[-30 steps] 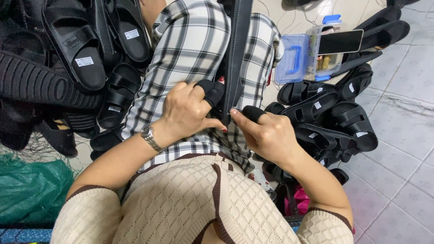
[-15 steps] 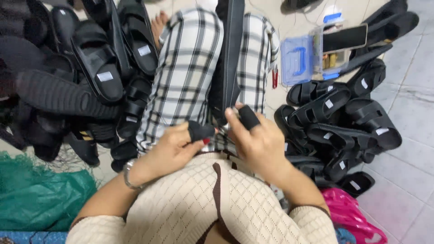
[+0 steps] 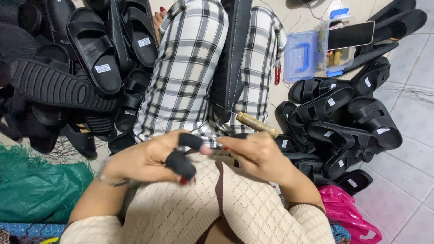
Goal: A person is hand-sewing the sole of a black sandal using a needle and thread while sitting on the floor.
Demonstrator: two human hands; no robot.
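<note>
In the head view, an awl with a brass-coloured handle is gripped in the closed right hand, its tip lost from sight near the black sandal sole lying along the lap. The left hand is half curled around nothing visible (two fingers are capped in black guards). The awl is judged light, rigid and sharp, best held by the handle.
</note>
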